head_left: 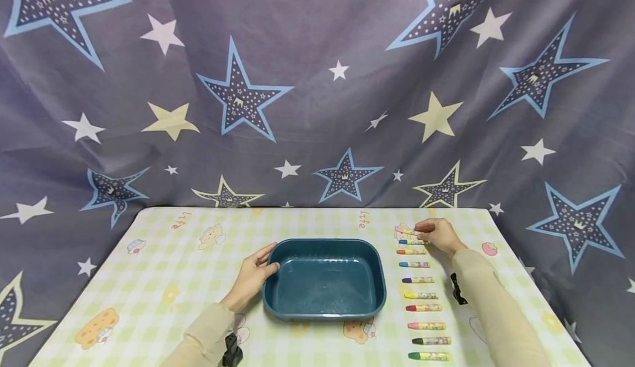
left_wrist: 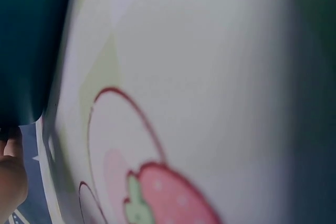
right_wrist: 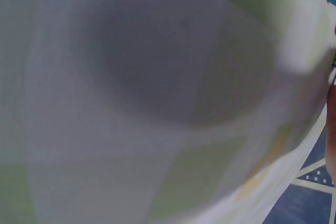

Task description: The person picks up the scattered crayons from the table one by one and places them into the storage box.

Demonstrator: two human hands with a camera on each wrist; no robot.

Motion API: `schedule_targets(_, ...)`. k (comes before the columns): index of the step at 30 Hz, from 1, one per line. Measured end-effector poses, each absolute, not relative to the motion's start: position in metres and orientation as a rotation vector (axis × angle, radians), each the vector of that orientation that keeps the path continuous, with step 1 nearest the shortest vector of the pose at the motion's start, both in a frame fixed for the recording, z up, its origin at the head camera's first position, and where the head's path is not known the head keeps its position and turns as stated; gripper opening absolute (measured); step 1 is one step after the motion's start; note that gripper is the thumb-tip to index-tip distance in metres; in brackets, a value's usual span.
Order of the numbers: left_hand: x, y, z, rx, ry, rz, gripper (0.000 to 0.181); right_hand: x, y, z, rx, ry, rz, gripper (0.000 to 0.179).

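Observation:
A dark teal rectangular plastic basin point(head_left: 324, 316) stands in the middle of the table. My left hand point(head_left: 253, 273) grips its left rim, thumb over the edge and fingers along the outer wall; in the left wrist view the basin wall point(left_wrist: 31, 45) fills the upper left corner. To the right of the basin, wrapped crayons lie in a column, tips to the left. At the far end of this column my right hand point(head_left: 439, 233) pinches a pale orange-tipped crayon point(head_left: 408, 232). Just below it lie a dark blue crayon point(head_left: 410, 242) and an orange crayon point(head_left: 410, 252).
Nearer along the column are several more crayons, from a light blue crayon point(head_left: 414, 264) through a yellow crayon point(head_left: 420, 296) to a green crayon point(head_left: 429, 356). A checked cloth point(head_left: 163, 268) covers the table. Behind it hangs a star-patterned curtain point(head_left: 307, 108).

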State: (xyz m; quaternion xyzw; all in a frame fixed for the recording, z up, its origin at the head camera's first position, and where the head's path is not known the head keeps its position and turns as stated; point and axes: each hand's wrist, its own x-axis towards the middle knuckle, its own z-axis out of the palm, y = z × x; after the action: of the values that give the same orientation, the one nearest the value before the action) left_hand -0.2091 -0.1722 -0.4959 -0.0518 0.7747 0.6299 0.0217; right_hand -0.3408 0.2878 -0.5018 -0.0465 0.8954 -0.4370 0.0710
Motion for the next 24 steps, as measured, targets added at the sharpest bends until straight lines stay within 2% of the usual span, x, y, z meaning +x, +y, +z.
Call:
schedule_targets(9, -0.208, -0.173, -0.496, -0.165, 2.404, 1.949, 0.054, -0.342, 0.283, -0.502, -0.253, 2.897, -1.148, 0.018)
schedule_targets(24, -0.208, -0.173, -0.496, -0.160, 2.420, 1.935, 0.054, -0.337, 0.276, -0.502, -0.145, 2.990, -1.066, 0.015)
